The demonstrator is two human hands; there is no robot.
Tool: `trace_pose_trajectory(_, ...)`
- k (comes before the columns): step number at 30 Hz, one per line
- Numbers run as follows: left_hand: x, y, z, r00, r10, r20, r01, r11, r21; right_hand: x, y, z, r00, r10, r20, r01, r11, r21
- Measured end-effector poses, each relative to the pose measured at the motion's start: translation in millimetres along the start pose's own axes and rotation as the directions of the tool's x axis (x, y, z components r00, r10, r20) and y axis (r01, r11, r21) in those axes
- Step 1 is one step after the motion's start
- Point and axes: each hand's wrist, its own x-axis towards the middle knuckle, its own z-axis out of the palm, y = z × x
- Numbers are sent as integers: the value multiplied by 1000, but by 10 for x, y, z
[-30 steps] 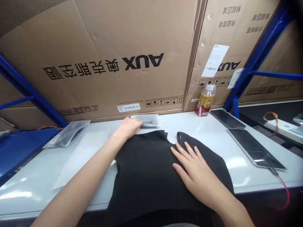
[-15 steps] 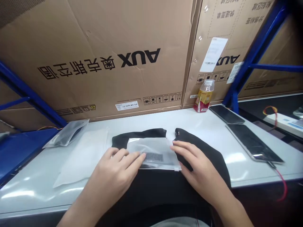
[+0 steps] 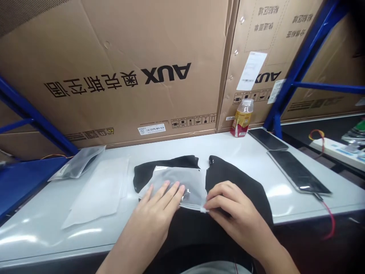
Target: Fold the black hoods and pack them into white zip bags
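A frosted zip bag (image 3: pixel 194 177) lies on black cloth (image 3: pixel 236 175) at the table's front edge. Dark contents show faintly through it. My left hand (image 3: pixel 159 209) rests flat on the bag with its fingers spread, covering its lower left part. At the bag's lower right corner, my right hand (image 3: pixel 230 205) pinches the small white zip slider (image 3: pixel 203 209) between thumb and fingertips. The black cloth spreads out under both hands and hangs over the edge towards me.
To the left lie a stack of frosted bags (image 3: pixel 97 190) and another clear bag (image 3: pixel 81 163). Two phones, one nearer (image 3: pixel 298 171) and one farther (image 3: pixel 268 139), lie at the right by a bottle (image 3: pixel 242 118). Large cartons (image 3: pixel 119 45) and blue shelf posts (image 3: pixel 302 57) stand behind.
My left hand has flattened and spread over the bag, moving right. My right hand has shifted down from the bag's right side to pinch the slider at its lower right corner.
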Motion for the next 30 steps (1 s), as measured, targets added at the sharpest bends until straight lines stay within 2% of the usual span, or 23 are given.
trace_pose_trajectory(2,75,100,-101,995,22,-102,-29,998,-62,5,-22,26,999,-8,-38,9,1000,20)
trace_pose_trajectory(4,143,204,-171,970,49,-238,-78,990,-116,18,-64,57,998,-10,-57,13,999,38)
trace_pose_trajectory(6,182,267,-189,934,89,-345,-136,984,-114,33,-110,74,997,-20,-76,23,999,35)
trace_pose_trajectory(8,190,264,-171,908,139,-396,-179,981,-68,44,-136,68,995,-33,-92,35,999,17)
trace_pose_trajectory(11,169,151,-142,896,176,-407,-189,982,7,48,-117,22,997,-26,-73,25,1000,-9)
trace_pose_trajectory(16,79,-173,-173,906,193,-377,-160,980,115,35,-39,-49,999,-3,-52,2,1000,-11)
trace_pose_trajectory(23,-233,-638,-123,910,101,-402,-28,983,184,-22,19,-103,998,48,-40,-48,999,9)
trace_pose_trajectory(26,-323,-683,-123,913,97,-397,-29,984,174,-43,68,-114,998,51,-33,-51,999,-3)
trace_pose_trajectory(30,-326,-528,-187,928,99,-360,-62,992,113,-61,143,-120,997,66,-45,-70,994,-86)
